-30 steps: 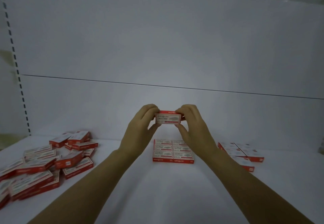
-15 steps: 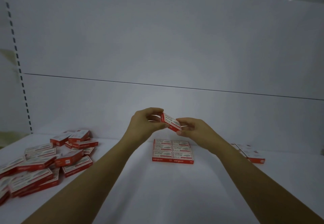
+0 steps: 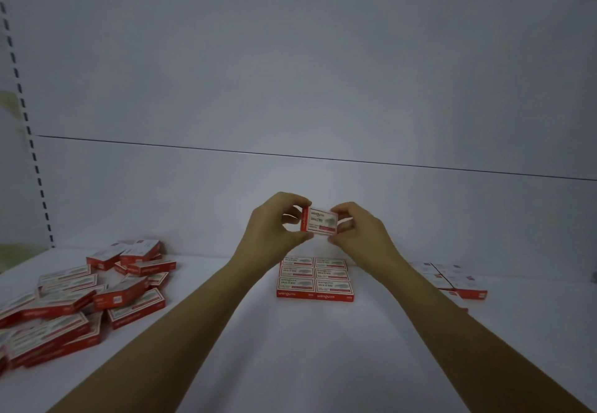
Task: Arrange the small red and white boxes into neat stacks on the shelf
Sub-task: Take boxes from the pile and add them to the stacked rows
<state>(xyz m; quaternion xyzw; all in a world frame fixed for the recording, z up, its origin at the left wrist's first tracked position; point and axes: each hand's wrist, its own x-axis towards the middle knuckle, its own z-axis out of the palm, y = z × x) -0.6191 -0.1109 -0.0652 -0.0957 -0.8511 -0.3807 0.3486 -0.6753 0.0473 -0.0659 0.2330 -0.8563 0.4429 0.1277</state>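
A small red and white box is held in the air between both hands, its white printed face turned toward me. My left hand pinches its left red end and my right hand grips its right end. Directly below on the white shelf lies a neat flat block of several boxes, two columns wide. A loose pile of boxes sprawls at the left. Another flat group of boxes lies at the right, partly hidden by my right forearm.
The shelf's white back panel rises behind the hands, with a perforated upright along its left edge. Bare shelf surface shows between the left pile and the centre block, and in front near me.
The box was held level, then tilted, and is now turned with its face toward me. Both hands stayed above the centre block, shifting their grip slightly.
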